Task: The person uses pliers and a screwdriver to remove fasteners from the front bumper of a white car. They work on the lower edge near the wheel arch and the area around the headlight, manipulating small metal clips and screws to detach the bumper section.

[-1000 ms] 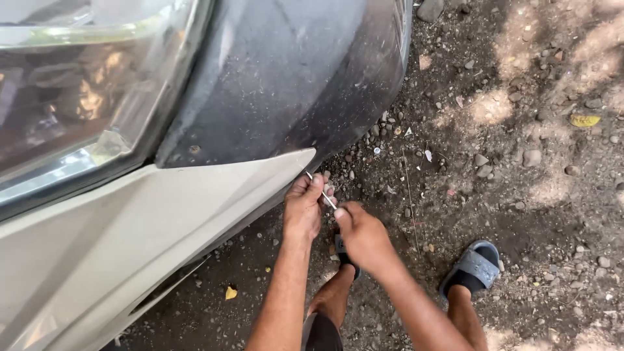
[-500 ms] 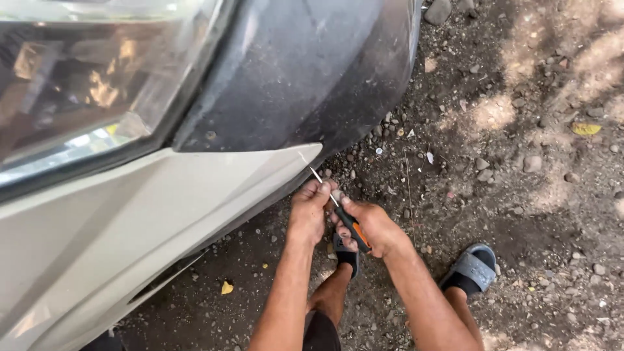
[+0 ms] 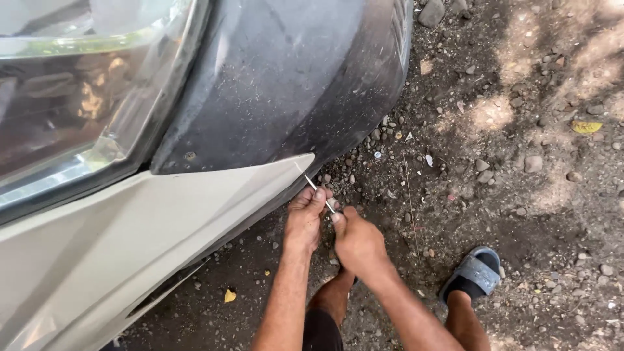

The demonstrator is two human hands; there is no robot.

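Fingers: both hands are pinching the thin metal tool (image 3: 320,194).
Left hand (image 3: 304,221): gripping its middle.
Right hand (image 3: 357,242): gripping its lower end.
Tool tip: slanting up-left toward the white bumper corner (image 3: 296,164).

- Left hand (image 3: 304,222) and right hand (image 3: 357,244) close together on a thin metal tool (image 3: 320,194) — its tip at the white bumper panel (image 3: 162,221)
- Grey sandal (image 3: 478,273) on gravel ground (image 3: 520,162), near right

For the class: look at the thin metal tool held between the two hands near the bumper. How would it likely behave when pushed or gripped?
The thin metal tool looks like a slim, straight shaft, so it is probably stiff and light. Its bare, shiny metal may be slippery; both the left hand and right hand pinch it. Dropped, it could easily roll and get lost among the gravel.
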